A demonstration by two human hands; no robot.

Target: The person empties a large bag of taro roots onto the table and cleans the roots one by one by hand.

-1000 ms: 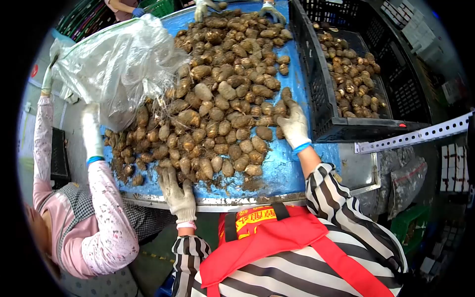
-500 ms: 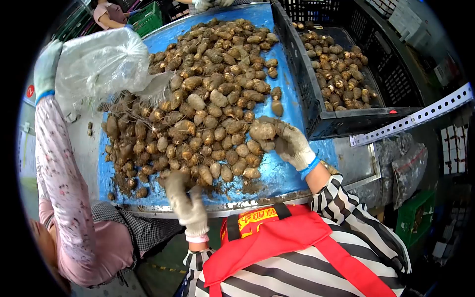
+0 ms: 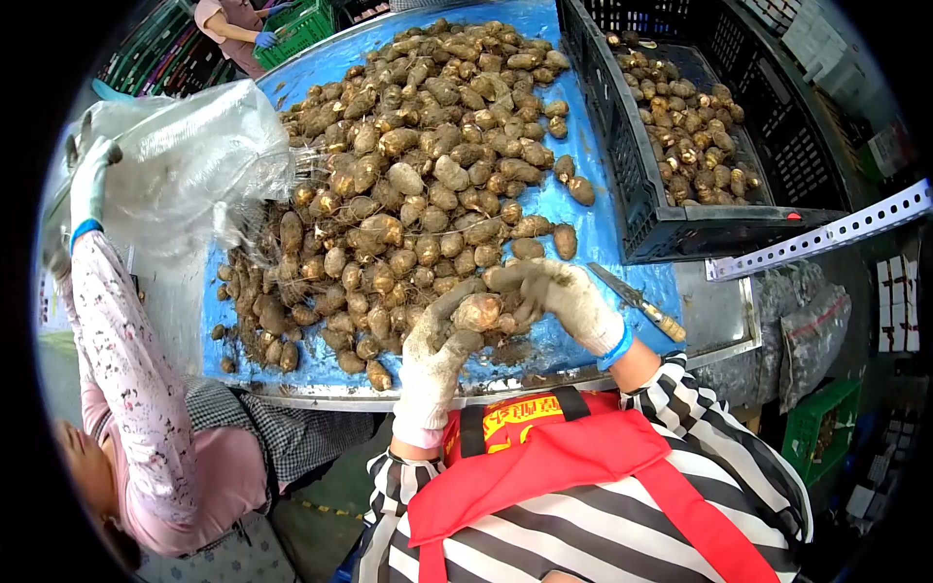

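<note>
Brown root tubers (image 3: 418, 175) lie heaped on a blue table cover (image 3: 598, 233). At the near edge of the heap, my gloved left hand (image 3: 437, 350) is closed on a round tuber (image 3: 477, 312). My gloved right hand (image 3: 564, 296) meets it from the right, its fingers curled round a tuber partly hidden by the glove. Just right of that hand lies a knife (image 3: 641, 303) with a wooden handle. A few loose tubers rest between the heap and the black crate.
A black crate (image 3: 671, 219) holding more tubers stands at the right, near a perforated metal bar (image 3: 826, 233). At the left a co-worker's gloved hand (image 3: 89, 189) holds a clear plastic bag (image 3: 209, 146). Another person (image 3: 233, 29) is by a green crate (image 3: 301, 31).
My right hand has moved down and inward with its tuber, uncovering the knife. My left hand has moved right and closed on a tuber. The co-worker's bag has shifted.
</note>
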